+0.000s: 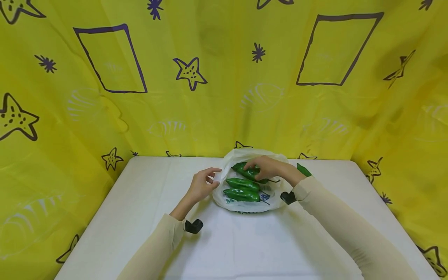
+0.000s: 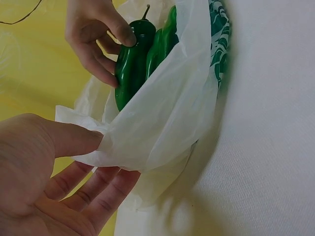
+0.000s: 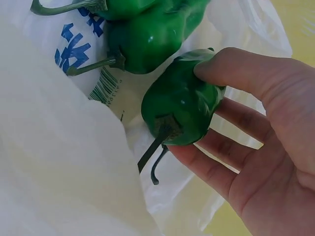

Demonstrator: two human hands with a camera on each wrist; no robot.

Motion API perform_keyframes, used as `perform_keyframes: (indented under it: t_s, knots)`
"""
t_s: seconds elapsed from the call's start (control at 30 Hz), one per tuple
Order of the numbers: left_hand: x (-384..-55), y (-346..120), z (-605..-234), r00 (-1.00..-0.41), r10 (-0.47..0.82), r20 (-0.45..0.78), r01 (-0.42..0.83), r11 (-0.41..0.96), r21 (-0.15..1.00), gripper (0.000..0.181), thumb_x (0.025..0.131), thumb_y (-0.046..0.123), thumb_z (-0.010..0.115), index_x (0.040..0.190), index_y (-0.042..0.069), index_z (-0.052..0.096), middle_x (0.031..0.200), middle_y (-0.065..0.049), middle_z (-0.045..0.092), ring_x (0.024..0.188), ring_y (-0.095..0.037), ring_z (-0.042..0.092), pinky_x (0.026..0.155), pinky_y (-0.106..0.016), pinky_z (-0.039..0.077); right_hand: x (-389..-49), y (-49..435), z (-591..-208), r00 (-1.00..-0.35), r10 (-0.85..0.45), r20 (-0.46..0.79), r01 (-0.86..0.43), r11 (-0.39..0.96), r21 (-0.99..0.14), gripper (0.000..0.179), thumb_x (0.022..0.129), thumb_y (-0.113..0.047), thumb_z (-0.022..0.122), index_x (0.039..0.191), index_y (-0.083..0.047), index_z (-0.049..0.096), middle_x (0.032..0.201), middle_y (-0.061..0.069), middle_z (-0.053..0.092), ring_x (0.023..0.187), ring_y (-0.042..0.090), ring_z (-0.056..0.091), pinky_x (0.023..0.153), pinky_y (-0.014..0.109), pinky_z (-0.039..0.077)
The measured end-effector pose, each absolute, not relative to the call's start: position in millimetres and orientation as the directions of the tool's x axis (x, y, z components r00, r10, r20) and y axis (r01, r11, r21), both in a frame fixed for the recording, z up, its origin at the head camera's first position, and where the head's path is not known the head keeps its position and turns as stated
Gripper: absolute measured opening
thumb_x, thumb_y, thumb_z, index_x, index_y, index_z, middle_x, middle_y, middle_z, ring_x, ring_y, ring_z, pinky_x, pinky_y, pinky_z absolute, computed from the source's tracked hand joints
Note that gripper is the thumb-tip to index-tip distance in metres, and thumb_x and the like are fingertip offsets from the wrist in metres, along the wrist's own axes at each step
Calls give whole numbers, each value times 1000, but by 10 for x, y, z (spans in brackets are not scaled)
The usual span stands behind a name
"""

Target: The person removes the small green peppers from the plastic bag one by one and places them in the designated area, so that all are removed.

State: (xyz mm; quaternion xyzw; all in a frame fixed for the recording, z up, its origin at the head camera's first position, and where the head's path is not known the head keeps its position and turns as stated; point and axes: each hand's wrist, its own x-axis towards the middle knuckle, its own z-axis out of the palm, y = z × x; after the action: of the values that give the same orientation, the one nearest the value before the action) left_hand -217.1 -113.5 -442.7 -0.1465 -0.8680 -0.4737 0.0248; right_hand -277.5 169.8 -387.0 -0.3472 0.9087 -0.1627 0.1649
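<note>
A white plastic bag (image 1: 224, 203) with green and blue print lies with its mouth wide at the table's far side. Inside, my right hand (image 1: 267, 167) grips a glossy green pepper (image 3: 177, 98) between thumb and fingers. A second stem shows beneath that pepper in the right wrist view; its body is hidden. Two more green peppers, one in the middle (image 1: 244, 184) and one nearer me (image 1: 241, 194), lie side by side in the bag, stems to the right. At the bag's left rim, my left hand (image 2: 74, 167) pinches the plastic, thumb above and fingers below.
Another green pepper (image 1: 303, 170) lies on the white table (image 1: 224, 249) right of the bag, partly behind my right forearm. A yellow patterned curtain (image 1: 224, 116) hangs behind the table and along both sides.
</note>
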Motion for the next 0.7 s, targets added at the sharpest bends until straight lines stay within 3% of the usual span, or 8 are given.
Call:
perform_keyframes:
  t_s: [0.07,0.27,0.5,0.7]
  knots:
    - [-2171,-1133,-4421,-959,226,174,269,513,815,41,89,-3,74,128,8,70,104,-13,70,84,-21,65,66,-30,55,-2775,1707,-3853,-702,-690,-179,-582,699,-415,47,89,0,69,135,-8,67,127,15,66,114,30,61,90,41,53]
    - [-2174,-1142,-4431,-958,232,169,268,511,817,42,89,-3,74,129,8,69,105,-13,69,85,-21,65,66,-29,55,-2748,1721,-3795,-701,-694,-165,-572,685,-452,48,90,-2,69,137,-9,65,129,17,65,90,22,59,75,32,49]
    - [-2188,-1142,-4435,-960,219,172,265,528,807,42,89,-2,75,130,9,69,106,-13,70,85,-21,65,68,-29,56,-2735,1747,-3760,-688,-715,-127,-582,648,-491,46,92,-4,69,138,-7,64,131,19,64,94,23,66,80,35,56]
    - [-2189,-1149,-4447,-958,223,178,273,531,802,42,89,-3,74,129,8,69,105,-13,70,85,-21,65,68,-30,55,-2714,1771,-3723,-694,-711,-113,-570,638,-518,45,93,-6,71,138,-8,64,131,19,64,88,21,68,77,33,58]
